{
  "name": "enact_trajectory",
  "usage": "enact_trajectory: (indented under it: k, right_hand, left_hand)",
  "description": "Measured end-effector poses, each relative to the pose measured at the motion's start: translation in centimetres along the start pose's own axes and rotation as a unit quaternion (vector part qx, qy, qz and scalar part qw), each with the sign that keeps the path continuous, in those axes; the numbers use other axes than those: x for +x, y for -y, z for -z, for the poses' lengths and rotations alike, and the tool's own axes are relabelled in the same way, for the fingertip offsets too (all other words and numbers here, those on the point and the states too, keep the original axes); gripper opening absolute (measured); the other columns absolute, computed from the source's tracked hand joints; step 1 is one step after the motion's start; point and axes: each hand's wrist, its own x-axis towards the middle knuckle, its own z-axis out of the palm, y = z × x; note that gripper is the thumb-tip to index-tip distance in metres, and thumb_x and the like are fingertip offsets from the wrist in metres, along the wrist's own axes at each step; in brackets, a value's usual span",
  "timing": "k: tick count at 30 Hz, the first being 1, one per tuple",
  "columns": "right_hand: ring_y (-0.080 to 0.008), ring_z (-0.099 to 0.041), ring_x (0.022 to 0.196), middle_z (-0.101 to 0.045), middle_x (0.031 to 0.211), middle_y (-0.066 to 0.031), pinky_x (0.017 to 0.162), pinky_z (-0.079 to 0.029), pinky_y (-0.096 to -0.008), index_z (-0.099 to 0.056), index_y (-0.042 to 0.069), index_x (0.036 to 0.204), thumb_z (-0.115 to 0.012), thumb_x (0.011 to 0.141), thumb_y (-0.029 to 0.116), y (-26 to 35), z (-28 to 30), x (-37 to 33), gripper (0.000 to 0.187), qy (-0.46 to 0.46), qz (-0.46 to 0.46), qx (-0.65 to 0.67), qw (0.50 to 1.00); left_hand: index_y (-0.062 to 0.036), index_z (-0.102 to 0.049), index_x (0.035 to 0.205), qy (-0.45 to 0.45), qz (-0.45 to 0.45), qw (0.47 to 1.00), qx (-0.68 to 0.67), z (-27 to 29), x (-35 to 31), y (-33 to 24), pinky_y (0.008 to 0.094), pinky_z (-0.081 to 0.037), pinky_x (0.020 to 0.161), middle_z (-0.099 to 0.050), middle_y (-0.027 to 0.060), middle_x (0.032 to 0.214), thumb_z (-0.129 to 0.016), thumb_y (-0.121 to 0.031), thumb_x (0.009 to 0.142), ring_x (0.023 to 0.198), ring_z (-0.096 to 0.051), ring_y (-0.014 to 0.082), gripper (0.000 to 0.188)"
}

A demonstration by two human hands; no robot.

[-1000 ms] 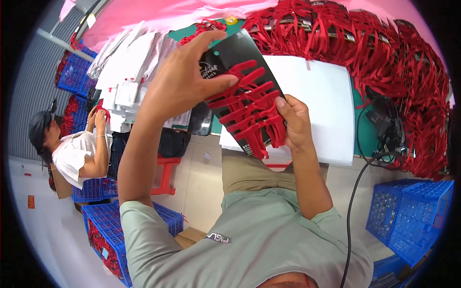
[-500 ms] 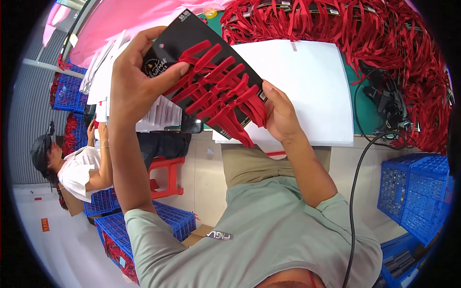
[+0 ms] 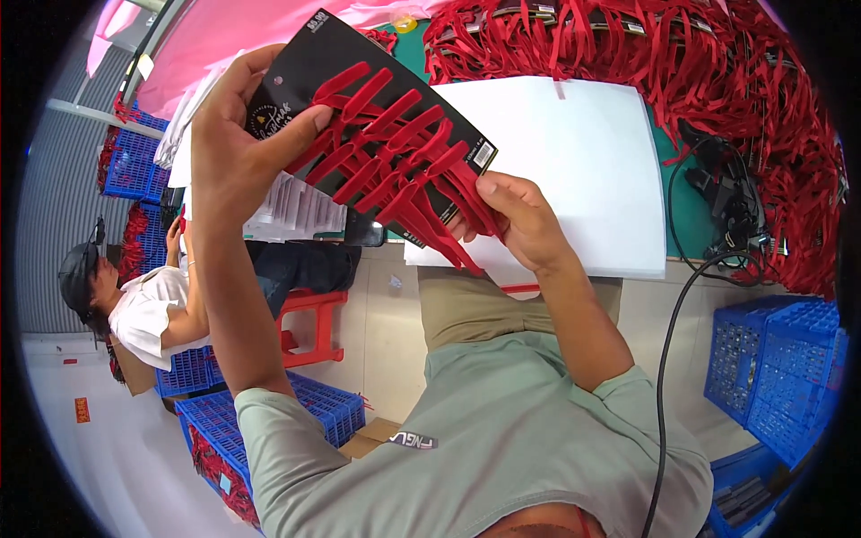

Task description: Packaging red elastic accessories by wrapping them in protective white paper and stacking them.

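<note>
A black display card (image 3: pixel 323 56) is held up at a tilt over the near edge of the table. Red velvet ribbon bows (image 3: pixel 387 143) are fixed across it in rows, their tails hanging past its lower edge. My left hand (image 3: pixel 235 148) grips the card's upper left side, thumb across the front and fingers behind. At the lower right corner, my right hand (image 3: pixel 531 222) pinches the ribbon tails between thumb and fingers, some fingertips showing behind the card. A white barcode label is visible near that corner.
White sheets (image 3: pixel 574 134) lie on the green tabletop. Red-ribboned cards (image 3: pixel 717 63) are heaped along the back and right. A black cable (image 3: pixel 668 359) runs down beside me. Blue crates (image 3: pixel 771 359) stand right and left. A co-worker (image 3: pixel 148 309) sits at left near a red stool (image 3: pixel 314 327).
The card has shifted slightly left. My right hand has moved down from the card's right edge onto the ribbon tails, uncovering the barcode label.
</note>
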Motion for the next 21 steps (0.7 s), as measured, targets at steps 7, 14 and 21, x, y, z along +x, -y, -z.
enact_trajectory:
  k: [7,14,21]
  right_hand:
    - [-0.0156,-0.067,0.079,-0.068,0.095,-0.0111,0.068,-0.054,-0.0275,-0.056,-0.003,0.113,-0.059,0.099,0.022,1.3,-2.2,-0.1,0.029,-0.104,0.055,-0.037,0.992]
    - [-0.0074,-0.059,0.074,-0.065,0.089,-0.0049,0.065,-0.048,-0.0212,-0.056,0.0,0.104,-0.065,0.096,0.014,1.1,-2.5,-0.6,0.018,-0.16,0.1,-0.062,0.98]
    - [-0.0056,-0.057,0.075,-0.064,0.086,-0.0033,0.066,-0.046,-0.0198,-0.058,0.0,0.101,-0.066,0.093,0.006,1.1,-2.9,-1.2,0.013,-0.167,0.099,-0.08,0.978]
  left_hand:
    - [0.0044,-0.057,0.123,-0.012,-0.008,1.0,-0.027,0.9,-0.2,0.2,0.0241,-0.052,0.085,-0.069,0.0093,0.105,-0.081,-0.008,0.079,0.095,-0.065,0.0106,0.052]
    - [0.0048,-0.057,0.123,-0.014,0.0,0.999,-0.046,1.1,-0.6,0.1,0.0249,-0.052,0.087,-0.069,0.0101,0.105,-0.082,-0.009,0.078,0.095,-0.065,0.0117,0.053]
    - [0.0052,-0.057,0.124,-0.008,0.012,0.999,-0.033,1.1,-0.7,-0.2,0.0257,-0.053,0.088,-0.069,0.0108,0.107,-0.082,-0.007,0.078,0.097,-0.065,0.0124,0.053]
